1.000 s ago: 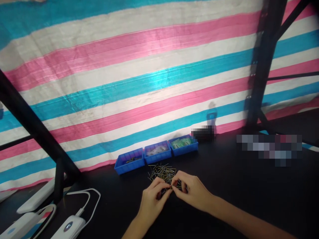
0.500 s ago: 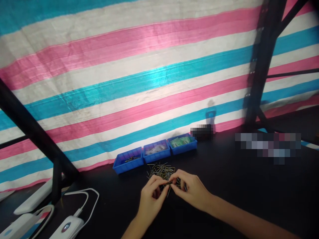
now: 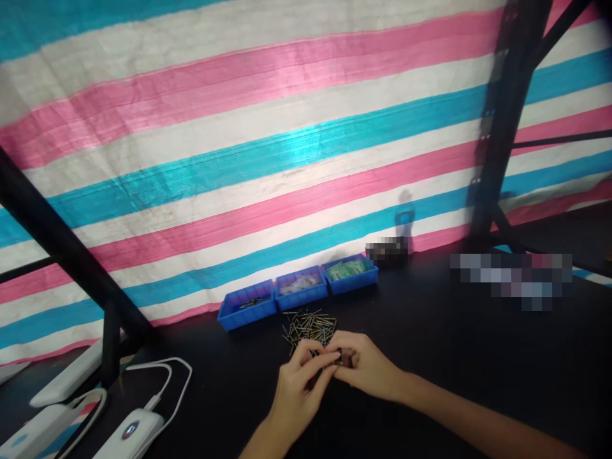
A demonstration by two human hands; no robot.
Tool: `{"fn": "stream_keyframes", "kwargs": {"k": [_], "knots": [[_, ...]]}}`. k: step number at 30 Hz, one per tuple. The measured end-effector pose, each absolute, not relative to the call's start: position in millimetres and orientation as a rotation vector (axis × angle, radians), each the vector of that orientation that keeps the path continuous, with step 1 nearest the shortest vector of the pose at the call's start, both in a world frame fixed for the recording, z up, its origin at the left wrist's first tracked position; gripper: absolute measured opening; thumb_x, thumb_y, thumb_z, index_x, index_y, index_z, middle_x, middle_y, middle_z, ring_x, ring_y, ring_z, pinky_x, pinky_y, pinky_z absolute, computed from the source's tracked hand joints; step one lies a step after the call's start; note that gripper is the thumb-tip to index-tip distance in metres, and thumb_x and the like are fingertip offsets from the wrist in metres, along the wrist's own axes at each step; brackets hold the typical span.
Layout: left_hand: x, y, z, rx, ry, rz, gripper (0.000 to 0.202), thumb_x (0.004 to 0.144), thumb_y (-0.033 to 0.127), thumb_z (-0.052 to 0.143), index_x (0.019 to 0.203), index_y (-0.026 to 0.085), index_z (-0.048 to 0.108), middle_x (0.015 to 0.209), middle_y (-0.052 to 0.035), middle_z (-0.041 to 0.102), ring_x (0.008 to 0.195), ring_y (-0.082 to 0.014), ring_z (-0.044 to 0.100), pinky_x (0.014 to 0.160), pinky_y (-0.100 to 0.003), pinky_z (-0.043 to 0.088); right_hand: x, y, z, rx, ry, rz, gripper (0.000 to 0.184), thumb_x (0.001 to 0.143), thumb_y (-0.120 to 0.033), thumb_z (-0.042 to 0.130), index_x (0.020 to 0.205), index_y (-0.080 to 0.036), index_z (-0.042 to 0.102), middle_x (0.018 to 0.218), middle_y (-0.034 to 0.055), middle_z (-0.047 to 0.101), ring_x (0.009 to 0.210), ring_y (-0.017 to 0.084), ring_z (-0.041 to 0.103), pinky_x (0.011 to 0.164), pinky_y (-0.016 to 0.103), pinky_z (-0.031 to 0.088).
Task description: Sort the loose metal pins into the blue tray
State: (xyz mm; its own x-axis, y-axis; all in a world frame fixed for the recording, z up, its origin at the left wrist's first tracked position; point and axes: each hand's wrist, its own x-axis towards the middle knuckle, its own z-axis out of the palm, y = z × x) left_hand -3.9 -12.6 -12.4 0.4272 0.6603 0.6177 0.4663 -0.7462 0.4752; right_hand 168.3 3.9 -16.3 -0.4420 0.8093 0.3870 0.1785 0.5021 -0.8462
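Observation:
A loose pile of thin metal pins [image 3: 310,324] lies on the black table [image 3: 430,357], just in front of three blue trays. My left hand [image 3: 301,386] and my right hand [image 3: 366,366] meet at the pile's near edge, fingertips pinched together. Both seem to grip small pins from the pile, though the piece between them is too small to make out clearly. The left tray [image 3: 247,305] holds a few dark pins, the middle tray [image 3: 301,287] pale parts, the right tray [image 3: 350,272] green parts.
White power banks with a looped white cable [image 3: 157,389] lie at the table's left front. Black frame posts stand at left [image 3: 62,248] and right [image 3: 502,127]. A striped pink, white and blue tarp [image 3: 268,159] hangs behind the trays.
My hands have drawn closer together, the fingertips now touching over the pile's near edge. The view has shifted slightly.

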Motion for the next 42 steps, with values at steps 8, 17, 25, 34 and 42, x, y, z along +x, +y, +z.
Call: {"fn": "stream_keyframes", "kwargs": {"k": [8,17,25,34,42], "knots": [[-5,-7,-7,2.285,1.164,1.286,0.012,0.082,0.021,0.052,0.089,0.018,0.061,0.089,-0.0042,0.051,0.05,-0.0045,0.043,0.045,-0.017,0.037,174,10,-12,-0.887,-1.851,0.884,0.015,0.079,-0.03,0.059,0.08,-0.016,0.065,0.079,0.0008,0.055,0.049,0.005,0.047,0.042,0.016,0.035],[-10,-4,-9,2.428,1.185,0.929,0.012,0.082,0.026,0.05,0.086,0.021,0.061,0.093,-0.001,0.053,0.047,-0.0032,0.037,0.048,-0.018,0.035,175,9,-9,-0.896,-1.855,0.853,0.017,0.08,-0.032,0.058,0.077,-0.017,0.064,0.077,0.0006,0.055,0.048,0.006,0.046,0.041,0.017,0.033],[-17,12,-9,1.984,1.279,1.335,0.017,0.079,0.03,0.055,0.083,0.018,0.065,0.08,-0.0024,0.06,0.045,-0.0046,0.044,0.043,-0.018,0.035,186,31,-25,-1.076,-1.838,0.676,0.02,0.081,-0.036,0.054,0.081,-0.017,0.061,0.077,0.0027,0.06,0.045,0.009,0.046,0.045,0.022,0.037],[-76,49,-6,1.089,1.289,1.719,0.034,0.069,0.029,0.065,0.097,0.01,0.064,0.086,-0.0108,0.068,0.037,-0.008,0.055,0.028,-0.016,0.027,200,44,-40,-1.214,-1.971,0.476,0.022,0.081,-0.035,0.048,0.093,-0.02,0.059,0.084,0.0029,0.059,0.047,0.011,0.048,0.05,0.024,0.041],[-120,60,0,0.862,1.143,1.783,0.045,0.07,0.021,0.068,0.113,0.012,0.056,0.112,-0.0165,0.06,0.065,-0.0151,0.066,0.034,-0.014,0.033,198,36,-32,-1.238,-2.122,0.36,0.017,0.081,-0.033,0.049,0.092,-0.025,0.059,0.086,0.0001,0.058,0.052,0.011,0.051,0.055,0.024,0.042]]}}
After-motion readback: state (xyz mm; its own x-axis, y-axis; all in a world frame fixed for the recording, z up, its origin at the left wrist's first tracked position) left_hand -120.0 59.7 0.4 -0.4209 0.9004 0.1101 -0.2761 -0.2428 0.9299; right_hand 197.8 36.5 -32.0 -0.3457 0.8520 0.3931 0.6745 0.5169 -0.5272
